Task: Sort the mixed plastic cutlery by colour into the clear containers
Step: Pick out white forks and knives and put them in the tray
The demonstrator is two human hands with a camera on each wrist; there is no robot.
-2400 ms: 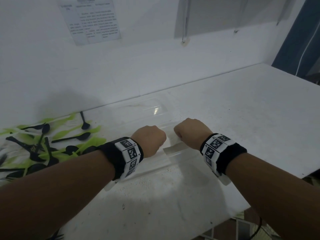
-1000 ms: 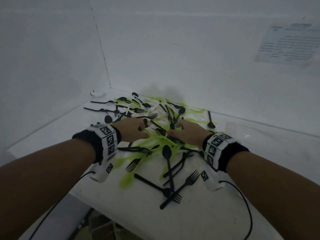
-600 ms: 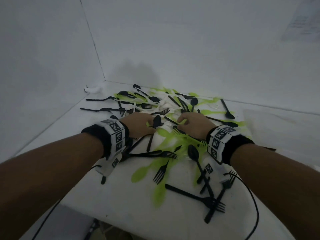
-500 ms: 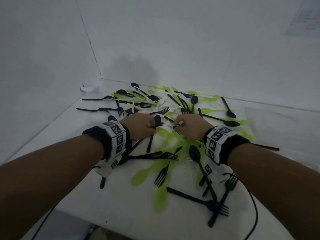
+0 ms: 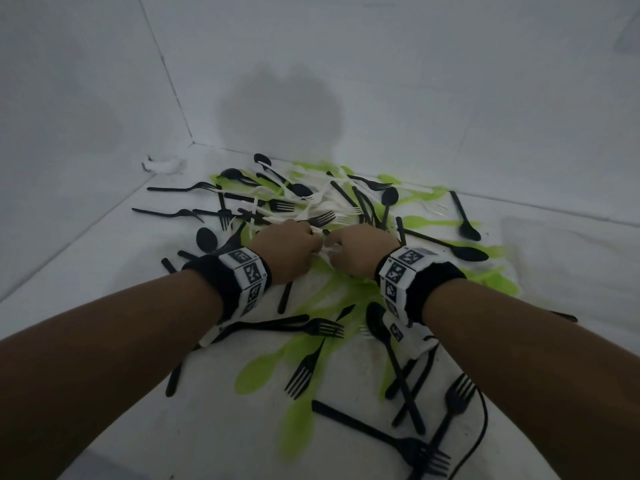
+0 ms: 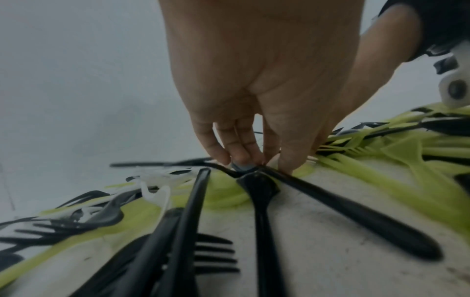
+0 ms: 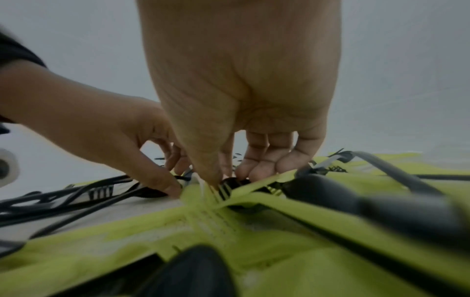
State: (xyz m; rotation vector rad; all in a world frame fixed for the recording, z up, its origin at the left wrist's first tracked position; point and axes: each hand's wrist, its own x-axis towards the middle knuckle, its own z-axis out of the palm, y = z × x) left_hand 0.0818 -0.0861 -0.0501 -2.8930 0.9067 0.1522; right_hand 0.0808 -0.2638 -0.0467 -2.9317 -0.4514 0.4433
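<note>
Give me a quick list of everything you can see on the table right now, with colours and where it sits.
black cutlery: many forks and spoons, black, spread across the pile
green cutlery: several, lime green, centre and right
white cutlery: several, white, far middle of pile
crumpled scrap: one, white, far left corner
cable: one, black, near right
table: white
left hand: in pile centre, fingertips on cutlery
right hand: beside it, fingertips on cutlery

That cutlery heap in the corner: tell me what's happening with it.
A person is picking through a mixed pile of black, green and white plastic cutlery on a white table. The left hand and right hand meet mid-pile, fingers pinching at white pieces. A clear container sits at the right; no cutlery shows in it.
</note>
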